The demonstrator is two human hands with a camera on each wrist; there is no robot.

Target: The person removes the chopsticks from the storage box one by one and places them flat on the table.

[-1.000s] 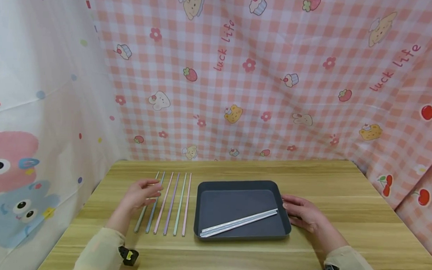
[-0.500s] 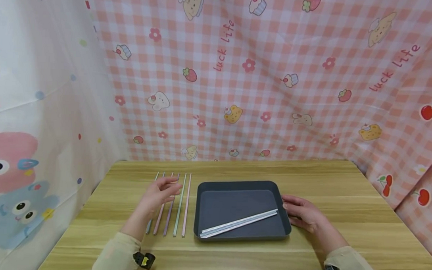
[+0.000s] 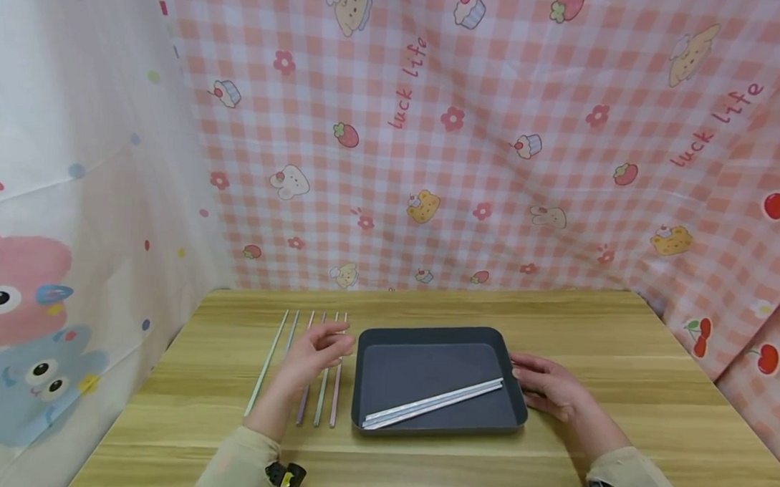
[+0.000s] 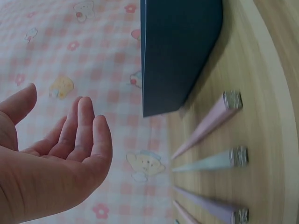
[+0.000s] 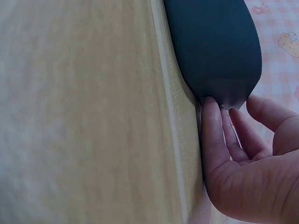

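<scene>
My left hand (image 3: 311, 359) hovers over a row of pastel chopsticks (image 3: 266, 364), its fingers loosely bent with nothing in them, close to the left end of a dark grey tray (image 3: 424, 366). It hides parts of several chopsticks. In the left wrist view the hand (image 4: 70, 158) is raised beside the tray wall (image 4: 180, 56), and the silver-ended chopsticks (image 4: 208, 121) lie below. My right hand (image 3: 549, 385) touches the tray's right end with its fingertips. The right wrist view shows the right hand (image 5: 247, 158) resting fingertips on the tray's outer wall (image 5: 215, 51). Light silvery chopsticks (image 3: 432, 405) lie diagonally inside the tray.
The wooden table (image 3: 447, 467) carries everything. A pink checked curtain (image 3: 393, 165) hangs behind its far edge, and a white printed curtain (image 3: 95, 190) hangs at the left.
My left hand has moved rightward across the row of chopsticks toward the tray, uncovering the leftmost one. The right hand, the tray and the chopsticks inside it have stayed put.
</scene>
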